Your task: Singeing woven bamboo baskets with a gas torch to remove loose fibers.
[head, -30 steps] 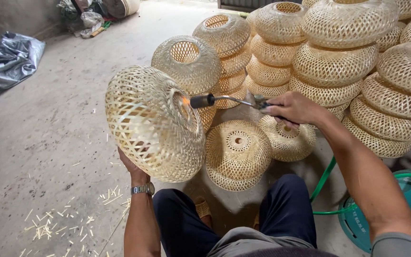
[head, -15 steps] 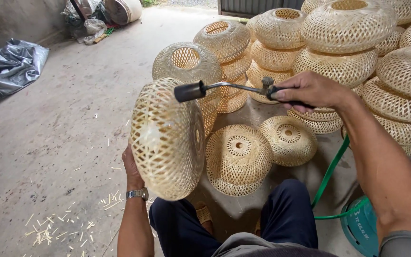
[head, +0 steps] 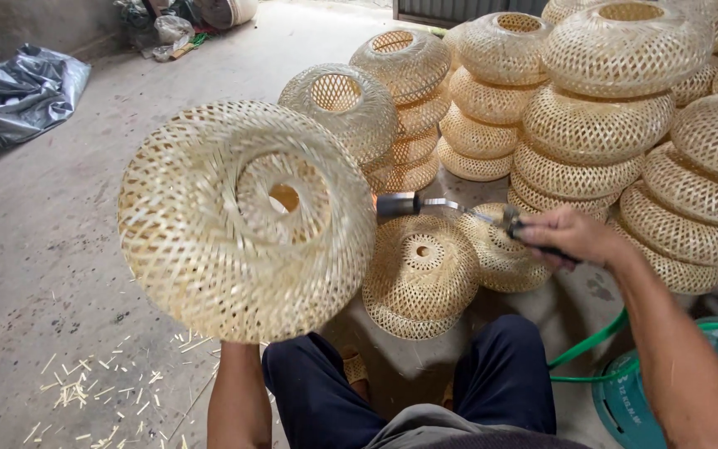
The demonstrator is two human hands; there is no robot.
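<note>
A round woven bamboo lampshade (head: 243, 220) is held up in front of me, its open mouth turned toward the camera. My left hand is hidden behind it; only the forearm (head: 238, 399) shows below. My right hand (head: 571, 237) grips a gas torch (head: 446, 208) by its handle, the black nozzle pointing left at the shade's right rim with a small orange flame at the tip. A green hose (head: 592, 349) runs from the torch side down to a teal gas cylinder (head: 666, 391).
Stacks of finished woven shades (head: 600, 125) fill the right and back. Two more shades (head: 421, 274) lie on the floor by my knees. Bamboo splinters (head: 101, 391) scatter on the concrete at left. A grey plastic sheet (head: 18, 87) lies at the far left.
The shade has been turned from side-on to mouth-toward-me and has come closer. The torch has dropped lower and now sits at the shade's right rim.
</note>
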